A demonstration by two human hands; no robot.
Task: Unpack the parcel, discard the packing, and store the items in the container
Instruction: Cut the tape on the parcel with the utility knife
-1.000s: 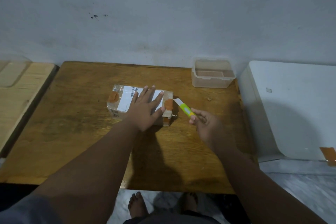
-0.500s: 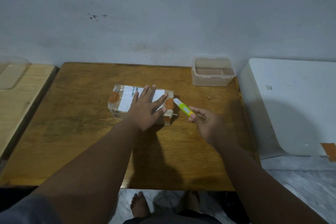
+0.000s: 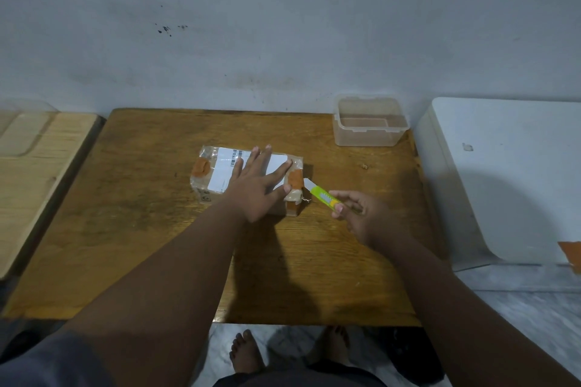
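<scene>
Left hand (image 3: 257, 185): laid flat, palm down, fingers spread and released, pressing on the top face of the rectangular brown cardboard parcel (image 3: 207, 181) wrapped in clear tape. The thumb tip rests near the right end of the parcel, just beside an orange tape patch (image 3: 295, 178). A second orange tape patch (image 3: 201, 166) sits at the left end. A white shipping label (image 3: 223, 171) with a barcode covers part of the top face and is partly hidden under the fingers.

Right hand (image 3: 361, 214): closed in a pinch grasp on the rear part of a yellow-green plastic utility knife (image 3: 322, 195). The pale blade end (image 3: 309, 183) points up and left and meets the right end of the parcel at the orange patch; whether it has entered the tape cannot be told.

Parcel position: near the middle of the brown wooden table (image 3: 151, 229), lying flat with its long side running left to right.

Container: a translucent rectangular plastic box (image 3: 371, 132) without a lid stands at the far right corner of the table, well apart from the parcel and close to the grey wall (image 3: 283, 25).

Surroundings: a light wooden surface (image 3: 41, 166) adjoins the table on the left. A white flat-topped unit (image 3: 509, 173) stands to the right, with orange tape (image 3: 570, 253) at its near edge. Bare feet (image 3: 246, 353) show on the floor below the near table edge.
</scene>
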